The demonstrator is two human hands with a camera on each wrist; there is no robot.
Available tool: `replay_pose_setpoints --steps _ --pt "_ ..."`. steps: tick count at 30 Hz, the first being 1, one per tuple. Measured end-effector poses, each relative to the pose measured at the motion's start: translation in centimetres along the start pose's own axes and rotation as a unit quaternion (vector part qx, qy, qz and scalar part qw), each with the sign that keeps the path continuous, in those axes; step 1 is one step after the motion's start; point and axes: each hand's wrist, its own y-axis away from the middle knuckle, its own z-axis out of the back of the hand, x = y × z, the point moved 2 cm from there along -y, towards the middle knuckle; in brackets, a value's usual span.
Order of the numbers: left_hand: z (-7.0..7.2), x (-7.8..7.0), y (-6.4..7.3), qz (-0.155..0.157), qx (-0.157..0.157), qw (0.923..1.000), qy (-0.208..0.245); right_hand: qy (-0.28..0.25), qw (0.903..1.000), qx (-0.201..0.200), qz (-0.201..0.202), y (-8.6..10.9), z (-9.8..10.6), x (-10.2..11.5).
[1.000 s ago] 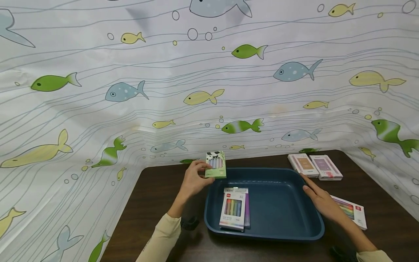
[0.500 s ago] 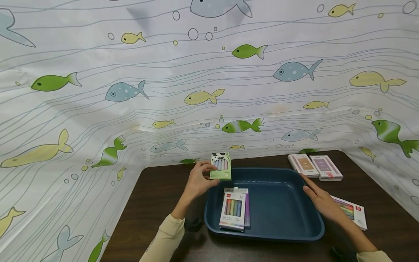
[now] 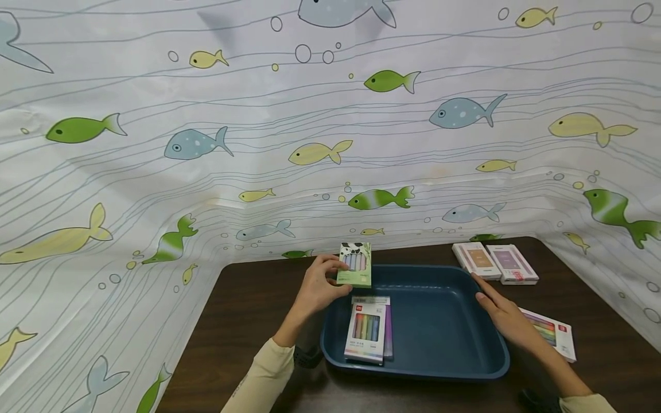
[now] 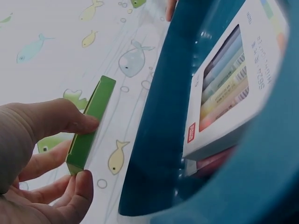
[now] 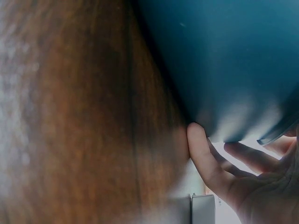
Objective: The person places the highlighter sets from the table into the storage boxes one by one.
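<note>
My left hand [image 3: 321,287] pinches a green panda-print box of pens [image 3: 355,269] by its lower left side, above the blue tray's far left corner. In the left wrist view, the thumb lies on the narrow edge of the green box [image 4: 93,123], with fingers on the other side. Inside the blue tray [image 3: 434,367], a white highlighter box [image 3: 365,332] with a clear window lies at the left, over a purple-edged pack [image 3: 389,335]. At the tray's right side, my right hand [image 3: 508,318] holds the rim, with fingers against the outer wall [image 5: 224,70].
Two white boxes, one with an orange panel [image 3: 481,259] and one with a purple panel [image 3: 512,264], lie side by side at the back right. A rainbow-striped box [image 3: 560,338] lies partly behind the right forearm. A fish-print sheet [image 3: 310,115] hangs behind the dark wooden table [image 3: 242,304].
My left hand has carried the green box to the right and slightly lower, from the tray's far left corner further over the tray. The right hand and tray stay put.
</note>
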Motion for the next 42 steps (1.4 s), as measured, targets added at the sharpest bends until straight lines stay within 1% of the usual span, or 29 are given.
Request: replay_pose_setpoints --steps 10,21,28,37,42 --pt "-0.7 -0.2 0.3 -0.004 0.020 0.9998 0.006 0.000 1.0000 0.001 0.004 -0.2 0.0 0.2" --pt "-1.1 -0.7 1.0 0.004 0.038 0.9993 -0.003 0.005 1.0000 0.000 0.003 -0.1 -0.2 0.1" --pt "-1.4 -1.0 1.5 -0.007 0.052 0.9986 -0.005 0.010 0.9999 -0.002 0.001 -0.1 0.0 0.4" --pt "-1.6 -1.0 2.1 0.000 0.079 0.9968 -0.007 0.015 0.9999 -0.001 0.002 0.0 0.0 0.1" --pt "-1.6 -0.9 2.3 -0.007 0.092 0.9956 -0.015 0.009 1.0000 0.001 0.002 0.0 0.0 0.0"
